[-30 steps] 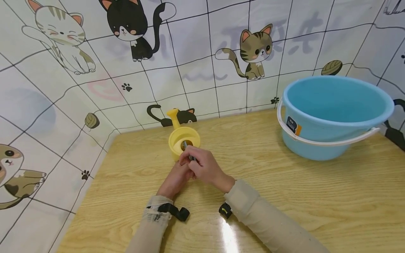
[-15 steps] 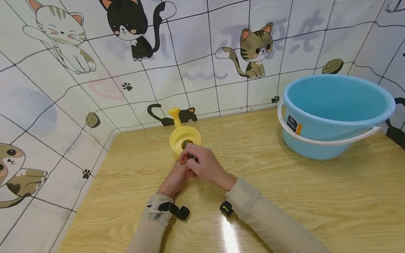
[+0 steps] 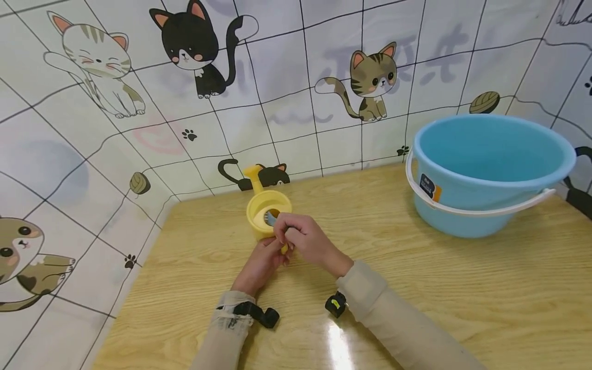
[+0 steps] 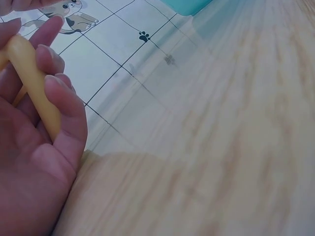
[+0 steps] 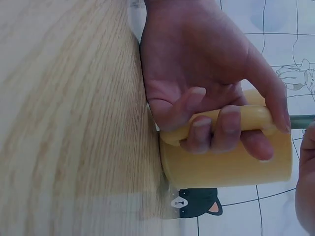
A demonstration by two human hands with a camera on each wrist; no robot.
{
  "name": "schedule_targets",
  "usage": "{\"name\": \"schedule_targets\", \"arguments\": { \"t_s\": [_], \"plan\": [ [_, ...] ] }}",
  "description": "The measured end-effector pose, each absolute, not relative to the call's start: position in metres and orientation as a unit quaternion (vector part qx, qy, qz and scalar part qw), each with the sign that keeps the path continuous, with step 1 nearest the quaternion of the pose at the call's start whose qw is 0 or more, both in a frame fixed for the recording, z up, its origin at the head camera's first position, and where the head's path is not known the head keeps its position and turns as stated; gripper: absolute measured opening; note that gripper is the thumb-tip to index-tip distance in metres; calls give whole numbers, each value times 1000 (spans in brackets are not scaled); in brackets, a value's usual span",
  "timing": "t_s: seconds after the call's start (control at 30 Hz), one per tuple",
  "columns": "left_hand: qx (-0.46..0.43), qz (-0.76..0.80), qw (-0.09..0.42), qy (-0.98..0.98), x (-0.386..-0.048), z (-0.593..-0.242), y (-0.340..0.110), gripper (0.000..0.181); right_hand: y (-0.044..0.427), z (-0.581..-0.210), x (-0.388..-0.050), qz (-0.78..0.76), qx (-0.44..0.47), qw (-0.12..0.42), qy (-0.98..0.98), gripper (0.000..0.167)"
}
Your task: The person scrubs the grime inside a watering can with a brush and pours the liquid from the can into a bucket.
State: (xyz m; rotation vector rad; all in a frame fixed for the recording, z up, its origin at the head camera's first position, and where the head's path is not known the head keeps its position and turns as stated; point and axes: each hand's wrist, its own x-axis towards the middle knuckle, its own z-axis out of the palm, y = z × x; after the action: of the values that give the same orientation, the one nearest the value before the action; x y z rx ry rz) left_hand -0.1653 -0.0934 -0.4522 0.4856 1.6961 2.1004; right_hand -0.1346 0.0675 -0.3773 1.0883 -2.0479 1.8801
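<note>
A yellow toy watering can (image 3: 251, 211) stands on the table, its spout toward the back wall. My left hand (image 3: 260, 263) grips the can's handle (image 5: 251, 118), fingers curled round it, as the right wrist view shows. My right hand (image 3: 312, 245) pinches a slim brush (image 3: 270, 219) above the can's top. The grey-blue head, with pale bristles on its left side, is at the round opening. In the right wrist view, a bit of green-grey brush handle shows near the left thumb. Most of that handle is hidden by the right fingers.
A big light-blue bucket (image 3: 495, 198) with a white handle stands at the right rear. Walls covered with a cat pattern (image 3: 287, 118) border the wooden table (image 3: 194, 257) at the back and left.
The right hand has moved slightly right, and the brush head has risen from the can's opening into clearer sight. The left hand keeps its grip on the can. The head view has shifted slightly.
</note>
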Motion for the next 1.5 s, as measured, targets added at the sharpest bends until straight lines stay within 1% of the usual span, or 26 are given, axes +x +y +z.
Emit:
{"name": "schedule_targets", "arguments": {
  "t_s": [0.17,0.4,0.5,0.6,0.77,0.97,1.07,1.2,1.33,1.5],
  "plan": [
    [183,747,201,607,-166,-452,-94,22,72,-366,-128,622,337,66,-704,21],
    [175,740,208,615,-165,-451,-93,28,71,-367,-128,630,303,36,-714,20],
    [172,744,204,613,-164,-451,-93,27,70,-368,-128,625,296,38,-721,19],
    [179,748,201,607,-163,-452,-93,26,68,-369,-128,621,288,52,-727,20],
    [186,741,210,610,-162,-456,-93,22,72,-371,-130,666,279,64,-689,24],
    [176,736,196,624,-165,-455,-94,32,79,-363,-136,713,275,69,-642,23],
    [168,733,195,629,-165,-452,-93,35,82,-356,-136,713,273,67,-643,20],
    [159,732,200,632,-165,-452,-92,38,85,-348,-132,702,268,49,-658,12],
    [165,731,200,631,-165,-452,-93,35,85,-342,-130,692,265,36,-670,21],
    [166,732,201,630,-165,-452,-93,32,82,-341,-130,686,271,30,-674,26]
  ]
}}
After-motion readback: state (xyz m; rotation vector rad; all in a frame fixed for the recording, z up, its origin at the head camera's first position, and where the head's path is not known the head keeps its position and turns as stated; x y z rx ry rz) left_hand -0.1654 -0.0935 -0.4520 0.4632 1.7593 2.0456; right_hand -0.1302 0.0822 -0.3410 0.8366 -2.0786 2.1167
